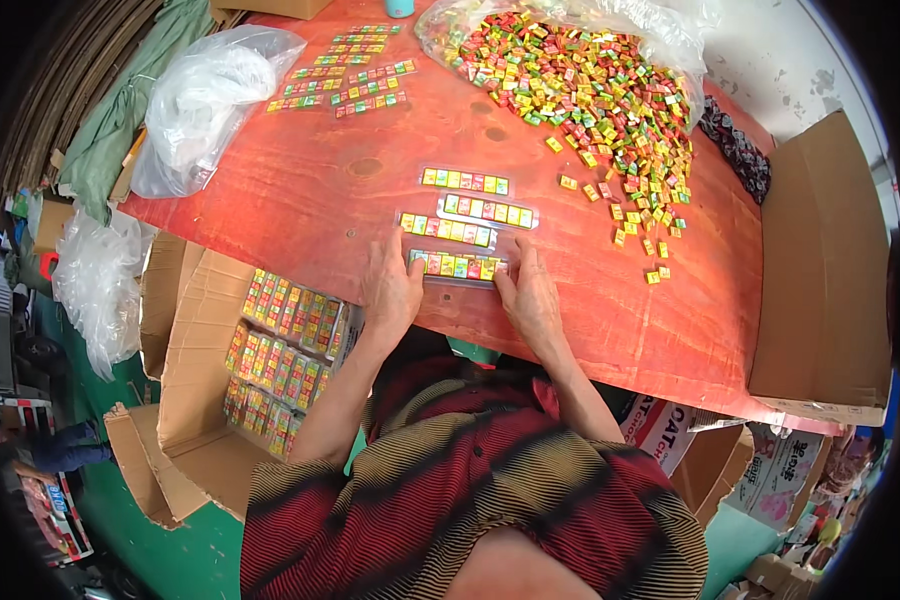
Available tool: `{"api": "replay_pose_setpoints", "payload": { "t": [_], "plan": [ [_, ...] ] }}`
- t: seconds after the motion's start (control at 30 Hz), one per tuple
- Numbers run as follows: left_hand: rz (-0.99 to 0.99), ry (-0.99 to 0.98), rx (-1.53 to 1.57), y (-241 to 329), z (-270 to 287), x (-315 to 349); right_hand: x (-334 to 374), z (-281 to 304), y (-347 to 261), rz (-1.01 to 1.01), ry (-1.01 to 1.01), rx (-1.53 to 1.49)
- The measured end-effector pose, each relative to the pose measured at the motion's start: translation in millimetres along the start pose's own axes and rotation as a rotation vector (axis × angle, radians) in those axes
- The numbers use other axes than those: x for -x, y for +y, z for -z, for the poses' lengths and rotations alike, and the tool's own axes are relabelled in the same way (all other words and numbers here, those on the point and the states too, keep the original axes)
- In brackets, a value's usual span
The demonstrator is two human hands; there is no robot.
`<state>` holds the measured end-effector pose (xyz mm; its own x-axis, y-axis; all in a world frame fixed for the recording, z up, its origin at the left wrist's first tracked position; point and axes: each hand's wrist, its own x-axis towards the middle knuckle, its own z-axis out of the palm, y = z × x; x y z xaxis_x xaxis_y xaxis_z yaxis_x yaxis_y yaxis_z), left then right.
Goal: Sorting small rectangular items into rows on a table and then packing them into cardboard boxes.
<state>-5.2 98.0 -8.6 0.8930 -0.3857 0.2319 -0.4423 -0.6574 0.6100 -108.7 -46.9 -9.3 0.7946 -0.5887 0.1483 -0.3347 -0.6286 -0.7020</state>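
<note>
On the red tabletop, right by the near edge, lies a clear plastic tray (458, 268) with a row of small yellow, red and green boxes in it. My left hand (392, 285) holds its left end, the thumb against the side. At the opposite end, the thumb and fingers of my right hand (530, 297) grip the tray. Just beyond it rests a second filled tray (447, 230), close to my left fingertips. Two more, a filled tray (486, 210) and the farthest one (464, 181), lie beyond that, staggered sideways.
A big pile of loose little boxes (610, 90) spills from a clear bag at the far right. More filled strips (370, 88) lie far left, beside a plastic bag (205, 100). Below the table's left edge stands a carton (205, 350) of packed trays. A cardboard box (820, 270) stands at right.
</note>
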Motion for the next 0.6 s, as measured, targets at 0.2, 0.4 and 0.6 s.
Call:
{"api": "replay_pose_setpoints", "payload": {
  "t": [0.2,0.4,0.6],
  "plan": [
    [0.207,-0.166,0.231,0,7,5,4,-2,8,-0.245,-0.217,-0.455],
    [0.094,-0.054,0.332,-5,5,-31,-20,-3,4,-0.207,-0.163,-0.538],
    [0.074,-0.178,-0.03,-11,0,-57,-30,-18,-8,-0.045,-0.016,-0.193]
  ]
}}
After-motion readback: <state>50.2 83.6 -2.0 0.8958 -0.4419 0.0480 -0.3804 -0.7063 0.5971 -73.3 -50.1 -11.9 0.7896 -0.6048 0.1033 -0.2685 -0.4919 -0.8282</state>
